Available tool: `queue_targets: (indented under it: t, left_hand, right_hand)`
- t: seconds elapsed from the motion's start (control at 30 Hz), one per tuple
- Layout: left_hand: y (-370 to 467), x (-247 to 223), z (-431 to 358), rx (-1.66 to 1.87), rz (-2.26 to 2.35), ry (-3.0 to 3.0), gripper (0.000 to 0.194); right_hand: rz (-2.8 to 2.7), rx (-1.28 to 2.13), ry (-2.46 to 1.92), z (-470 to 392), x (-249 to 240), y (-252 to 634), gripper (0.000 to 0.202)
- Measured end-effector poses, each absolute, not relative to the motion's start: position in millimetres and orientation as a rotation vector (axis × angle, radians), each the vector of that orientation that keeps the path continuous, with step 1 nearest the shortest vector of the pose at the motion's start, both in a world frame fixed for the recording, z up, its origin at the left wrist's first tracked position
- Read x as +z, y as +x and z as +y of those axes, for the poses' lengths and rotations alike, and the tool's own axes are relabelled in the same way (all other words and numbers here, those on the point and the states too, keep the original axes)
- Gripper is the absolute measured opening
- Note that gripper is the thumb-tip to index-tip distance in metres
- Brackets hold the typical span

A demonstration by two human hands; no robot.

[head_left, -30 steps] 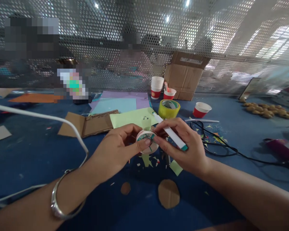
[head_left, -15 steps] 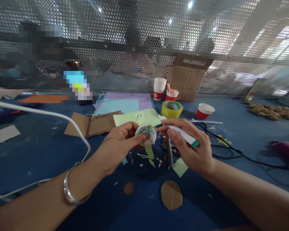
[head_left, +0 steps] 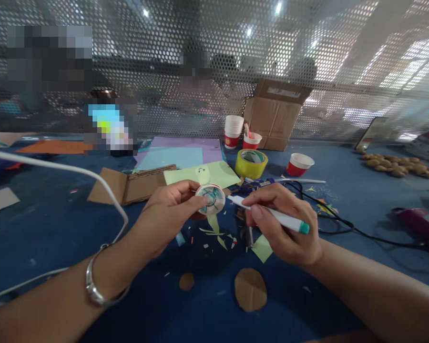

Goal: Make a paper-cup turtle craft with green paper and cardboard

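Observation:
Between the thumb and fingers of my left hand (head_left: 177,209) is a small white paper cup (head_left: 216,202), its round end facing me with green marker lines drawn on it. My right hand (head_left: 284,224) grips a white marker (head_left: 286,220) with a green end, its tip pointing left toward the cup, a short gap apart. Under the hands lie paper scraps (head_left: 221,240), a light green paper piece (head_left: 262,248) and a dark metal tool, partly hidden by my right hand. Nearer to me rest a large cardboard disc (head_left: 250,289) and a small one (head_left: 186,281).
Yellow tape (head_left: 250,164), stacked paper cups (head_left: 233,132), a red-and-white cup (head_left: 300,164) and a cardboard box (head_left: 273,114) stand toward the back. A white cable (head_left: 75,166) crosses the left side; a black cord (head_left: 338,216) runs right. Perforated metal (head_left: 157,95) borders the table behind.
The cup has turned so that more of its drawn-on round end shows. The marker has shifted in my right hand, its tip now angled toward the cup. The view has moved slightly right.

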State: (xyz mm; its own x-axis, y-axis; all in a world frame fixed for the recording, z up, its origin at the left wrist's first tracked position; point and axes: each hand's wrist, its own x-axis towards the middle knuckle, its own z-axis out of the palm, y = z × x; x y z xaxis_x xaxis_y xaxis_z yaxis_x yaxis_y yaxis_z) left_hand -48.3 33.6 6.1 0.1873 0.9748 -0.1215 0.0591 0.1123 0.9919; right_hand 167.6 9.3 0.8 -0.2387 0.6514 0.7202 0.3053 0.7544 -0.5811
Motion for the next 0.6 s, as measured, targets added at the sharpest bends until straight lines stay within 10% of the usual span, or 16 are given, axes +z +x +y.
queue_targets:
  t: [0.6]
  left_hand:
    - [-49.0, 7.6, 28.1, 0.848, 1.151, 1.565, 0.021]
  right_hand:
    - [-2.108, 0.408, -0.510, 11.7, 4.3, 160.1, 0.013]
